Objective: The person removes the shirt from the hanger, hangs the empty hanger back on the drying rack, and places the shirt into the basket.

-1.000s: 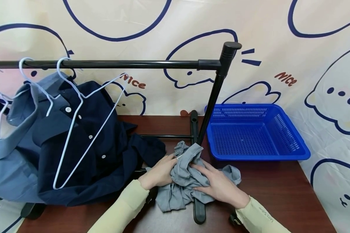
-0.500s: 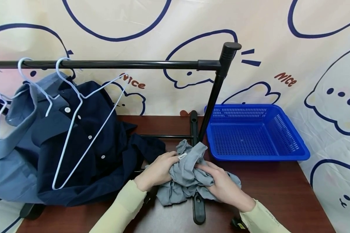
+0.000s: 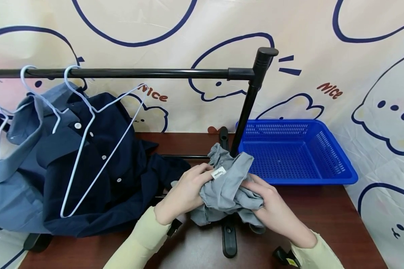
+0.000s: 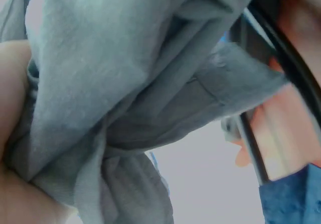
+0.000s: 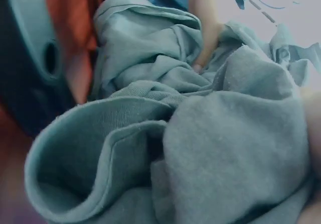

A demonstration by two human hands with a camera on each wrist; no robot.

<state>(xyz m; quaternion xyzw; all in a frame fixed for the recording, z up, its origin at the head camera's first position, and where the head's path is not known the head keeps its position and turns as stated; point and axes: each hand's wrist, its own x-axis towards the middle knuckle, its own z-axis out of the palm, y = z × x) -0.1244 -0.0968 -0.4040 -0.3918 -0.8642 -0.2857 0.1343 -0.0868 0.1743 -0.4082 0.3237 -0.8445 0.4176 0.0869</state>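
Note:
A crumpled grey shirt (image 3: 227,190) with a white label (image 3: 218,172) at its collar is held up between both hands, over the rack's foot. My left hand (image 3: 188,188) grips its left side, thumb beside the label. On the other side my right hand (image 3: 272,205) grips a bunched fold, its fingers partly hidden in the cloth. The left wrist view shows loose folds of the grey shirt (image 4: 95,73) hanging down. Close up in the right wrist view, an open tubular end of the shirt (image 5: 100,153) faces the camera.
A blue plastic basket (image 3: 348,175) stands at the right on the brown table (image 3: 320,224). On the black rack's rail (image 3: 155,73) hang white hangers (image 3: 84,149); a navy shirt (image 3: 121,198) and a light blue garment (image 3: 13,201) are at the left. The rack's post (image 3: 245,116) rises behind the hands.
Both hands have lifted the grey shirt off the table, up and slightly right. The right hand has moved further right, and the label now shows more fully.

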